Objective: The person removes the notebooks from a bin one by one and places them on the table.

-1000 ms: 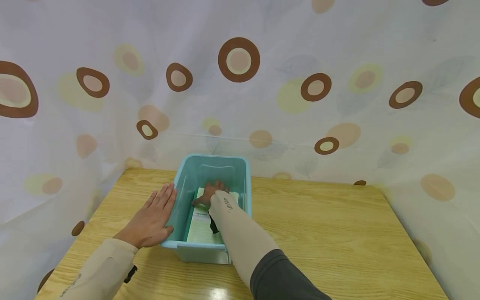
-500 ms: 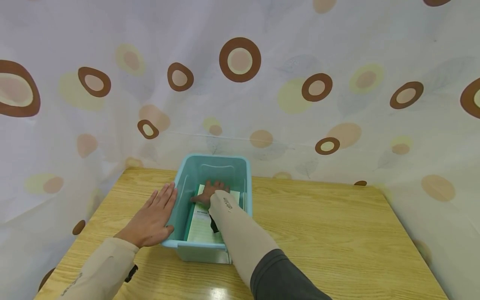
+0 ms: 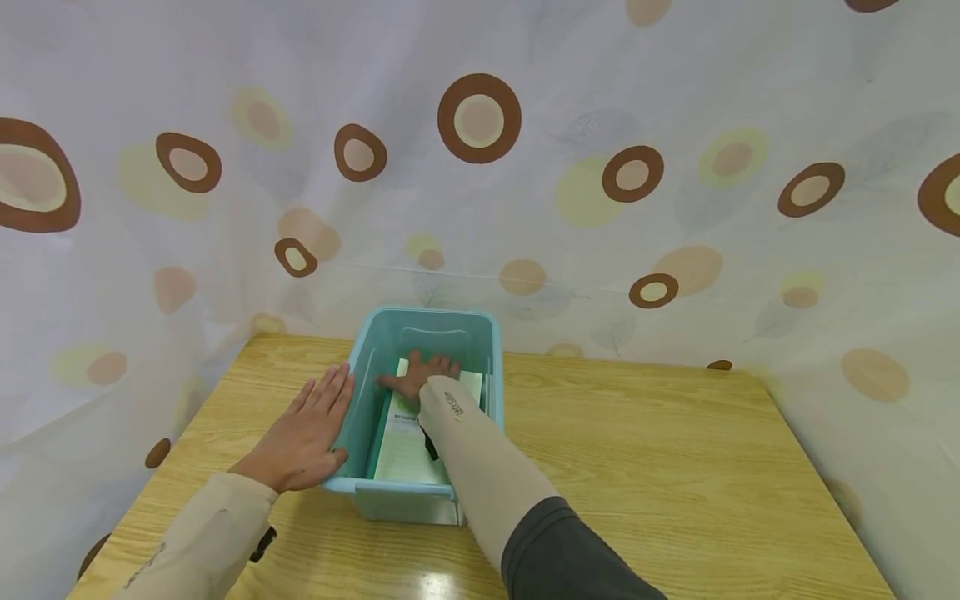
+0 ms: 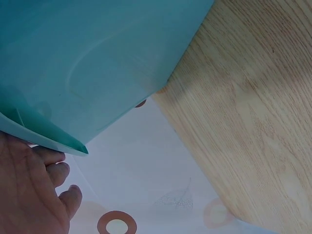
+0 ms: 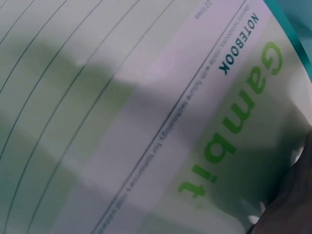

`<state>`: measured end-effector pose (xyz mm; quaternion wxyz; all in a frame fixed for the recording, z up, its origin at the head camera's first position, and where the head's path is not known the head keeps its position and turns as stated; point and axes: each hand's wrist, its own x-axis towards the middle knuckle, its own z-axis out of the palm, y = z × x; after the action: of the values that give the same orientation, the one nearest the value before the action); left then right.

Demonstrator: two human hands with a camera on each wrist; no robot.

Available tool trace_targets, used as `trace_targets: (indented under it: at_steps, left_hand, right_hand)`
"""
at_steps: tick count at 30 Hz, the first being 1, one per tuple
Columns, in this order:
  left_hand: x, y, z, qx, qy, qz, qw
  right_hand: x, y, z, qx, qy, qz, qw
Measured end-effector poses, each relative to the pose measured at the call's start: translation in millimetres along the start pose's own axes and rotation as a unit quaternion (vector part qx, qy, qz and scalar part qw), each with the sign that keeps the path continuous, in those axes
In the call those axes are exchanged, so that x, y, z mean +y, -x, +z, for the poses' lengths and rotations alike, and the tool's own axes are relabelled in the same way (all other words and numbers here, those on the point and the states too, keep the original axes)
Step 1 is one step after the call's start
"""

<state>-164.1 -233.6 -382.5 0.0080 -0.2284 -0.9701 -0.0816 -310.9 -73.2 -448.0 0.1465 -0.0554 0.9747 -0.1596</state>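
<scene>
A light blue plastic bin (image 3: 493, 350) stands on the wooden table, with a pale green notebook (image 3: 411, 454) lying inside it. My left hand (image 3: 300, 440) rests flat against the bin's left rim, fingers straight. In the left wrist view that hand (image 4: 29, 187) touches the rim from outside, beside the bin's wall (image 4: 122, 53). Reaching into the bin, my right hand (image 3: 417, 375) lies on the far part of the notebook with its fingers spread. The right wrist view has the notebook cover (image 5: 146, 112) close up, printed "Gambit", and part of the right hand (image 5: 290, 202) at the edge.
The wooden tabletop (image 3: 660, 467) extends to the right of the bin and in front of it. A white patterned sheet (image 3: 570, 233) hangs behind the table and along both sides.
My right hand has slid slightly toward the bin's far end. The notebook's far edge has shifted the same way or risen; I cannot tell which. The left hand has stayed on the rim.
</scene>
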Motion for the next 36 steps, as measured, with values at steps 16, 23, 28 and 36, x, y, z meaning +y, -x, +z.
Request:
trace_targets:
  at_steps: [16,23,28,36]
  left_hand:
    - [0.5,-1.5,-0.9,-0.004,0.009,0.0,1.0]
    - [0.7,-1.3,-1.6,-0.008,0.011,0.001,0.9999]
    - [0.9,-1.2,-1.4,-0.009,0.013,0.003,0.9999]
    - [0.2,-0.9,-1.7,-0.011,0.021,0.006,0.9997]
  right_hand:
    - [1,1.6,-32,0.041,0.046,-0.054,0.9967]
    - [-2,7.4,-55,0.072,0.072,-0.072,0.9921]
    - [-2,13.2,-71,0.096,0.074,-0.09,0.9886]
    - [-6,23.0,-106,0.147,0.074,-0.117,0.9794]
